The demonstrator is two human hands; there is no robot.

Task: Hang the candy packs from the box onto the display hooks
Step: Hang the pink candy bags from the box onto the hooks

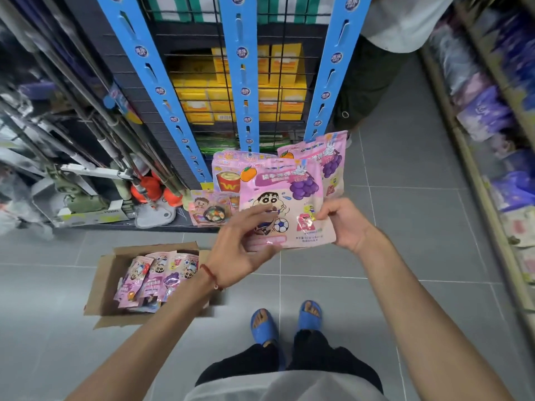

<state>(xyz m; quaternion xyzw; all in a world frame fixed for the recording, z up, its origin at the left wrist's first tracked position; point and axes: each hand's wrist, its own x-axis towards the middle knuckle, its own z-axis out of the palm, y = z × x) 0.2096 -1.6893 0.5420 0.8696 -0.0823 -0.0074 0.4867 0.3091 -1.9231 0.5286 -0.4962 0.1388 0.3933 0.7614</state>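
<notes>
My right hand (pixel 343 224) pinches the right edge of a pink candy pack (pixel 289 195) printed with a cartoon boy, grapes and a football; a second pink pack (pixel 330 157) fans out behind it. My left hand (pixel 246 244) lies across the front pack's lower left, fingers curled over its face. Below left on the floor, a brown cardboard box (pixel 100 287) holds several more pink packs (pixel 153 279). Ahead stand blue slotted display strips (pixel 241 82) on a black wire rack. Other pink snack packs (pixel 228 175) hang low on the rack.
Yellow boxes (pixel 286 79) sit behind the wire grid. Mops and poles (pixel 95 175) crowd the left. A shelf of purple packs (pixel 492 111) runs along the right. Another person's legs (pixel 367 82) stand at the rack's right end. My feet in blue slippers (pixel 286 322) are on grey tiles.
</notes>
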